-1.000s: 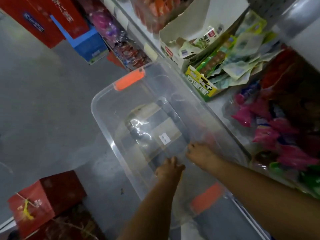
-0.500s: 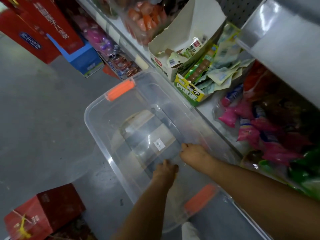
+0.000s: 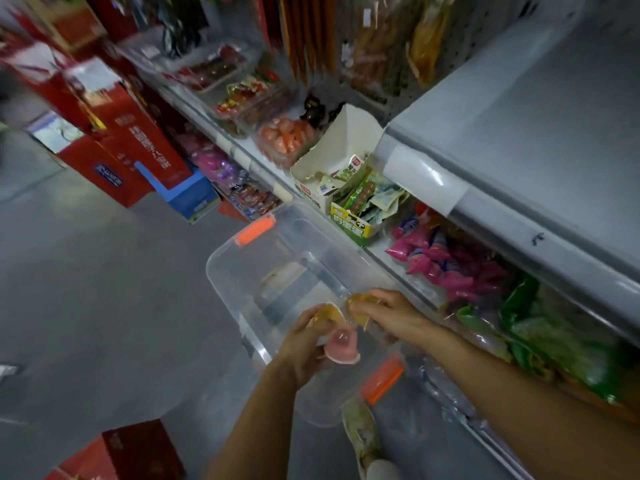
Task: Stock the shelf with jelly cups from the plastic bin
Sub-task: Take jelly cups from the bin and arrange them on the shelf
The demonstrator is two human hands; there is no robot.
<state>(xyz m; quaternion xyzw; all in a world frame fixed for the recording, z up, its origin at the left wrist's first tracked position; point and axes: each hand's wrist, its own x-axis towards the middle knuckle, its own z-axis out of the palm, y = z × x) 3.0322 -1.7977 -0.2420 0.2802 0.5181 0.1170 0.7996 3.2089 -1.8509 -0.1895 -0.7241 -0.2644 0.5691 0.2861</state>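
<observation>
Hands (image 3: 391, 315) around small, glossy, tapered jelly cups (image 3: 341, 345)

probably a shop: stocked snack shelves (image 3: 239, 155)

Over the clear bin (image 3: 239, 271), the left hand (image 3: 304, 344) grips pink (image 3: 343, 344) and amber cups (image 3: 327, 313); the right hand (image 3: 391, 313) holds what looks like another amber one (image 3: 360, 303).

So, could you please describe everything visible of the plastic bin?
The plastic bin is clear, rectangular, round-cornered and lidless, with a far orange handle and a near orange handle. It sits level beside the shelf, apparently empty. The left hand and right hand hold jelly cups above it.
</observation>
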